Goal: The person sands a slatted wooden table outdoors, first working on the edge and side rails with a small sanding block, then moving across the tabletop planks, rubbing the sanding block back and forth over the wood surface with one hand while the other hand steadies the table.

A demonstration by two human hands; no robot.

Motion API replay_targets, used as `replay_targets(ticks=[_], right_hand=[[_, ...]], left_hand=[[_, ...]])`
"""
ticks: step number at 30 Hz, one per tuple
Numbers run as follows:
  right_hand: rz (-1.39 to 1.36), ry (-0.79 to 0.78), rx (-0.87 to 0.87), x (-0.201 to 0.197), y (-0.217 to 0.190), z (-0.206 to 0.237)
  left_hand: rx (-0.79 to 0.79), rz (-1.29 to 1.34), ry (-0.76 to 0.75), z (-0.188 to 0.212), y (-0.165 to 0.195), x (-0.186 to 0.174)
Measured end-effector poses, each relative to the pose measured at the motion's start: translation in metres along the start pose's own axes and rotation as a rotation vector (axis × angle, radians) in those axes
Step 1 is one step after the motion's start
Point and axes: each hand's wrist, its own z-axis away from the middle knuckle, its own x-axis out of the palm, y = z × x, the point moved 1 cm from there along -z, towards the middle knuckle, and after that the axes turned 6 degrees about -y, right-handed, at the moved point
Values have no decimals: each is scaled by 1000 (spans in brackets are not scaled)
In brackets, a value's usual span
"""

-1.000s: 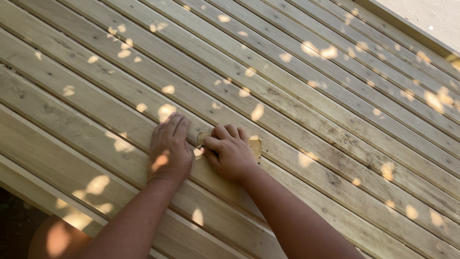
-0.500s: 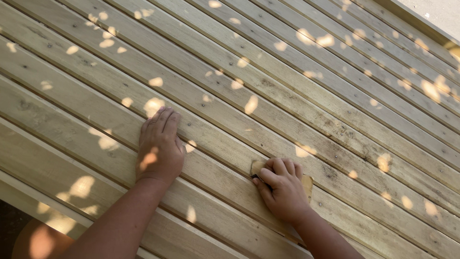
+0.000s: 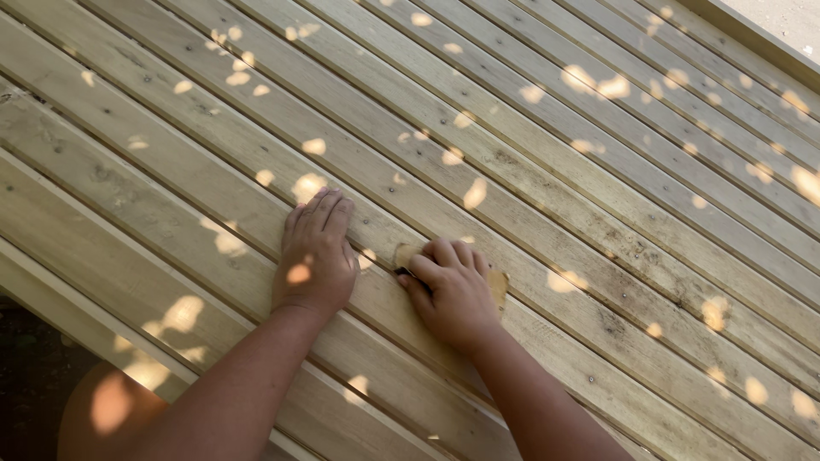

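Sandpaper (image 3: 498, 286), a small tan piece folded or wrapped about a block as far as can be told, lies pressed flat on one of the pale wooden deck boards (image 3: 598, 256), just right of the middle of the view and near the person. Most of it is hidden beneath the right hand (image 3: 451, 290), so only a tan corner at the right and a short edge at the left show. That hand lies palm-down over it with the fingers (image 3: 436, 256) curled over its far edge, closed on it from above, a grip that seems meant to keep it bearing hard on the wood. Its long axis appears to run along the board, which slants from far left to near right, with its visible end pointing down-board to the right; its exact outline cannot be told. The left hand (image 3: 314, 256) rests open and flat on the neighbouring board just to the left, fingers together and pointing away, holding nothing; it looks like a brace carrying the person's weight. Both forearms reach in from the near edge. Dappled sunlight spots (image 3: 589, 84) scatter across the boards, and narrow gaps (image 3: 547, 192) between them run the same slanting way.
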Motion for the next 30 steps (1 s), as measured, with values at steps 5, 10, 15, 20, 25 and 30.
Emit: replay_targets(ticks=[5,10,15,20,25,30], right_hand=[[51,62,184,-18,51,96],[39,46,243,-8,49,69],[-6,41,31,8,3,-47],[-57,38,-38,13,-8,-71],[57,4,302,2,66,7],[49,88,571,-20,137,98]], left_hand=[[25,21,-5,1,-2,5],[18,32,-9,2,-2,4],[2,34,-24,3,1,0],[0,36,-45,1,-1,-1],[17,16,-22,1,-5,2],[35,30,1,3,-6,3]])
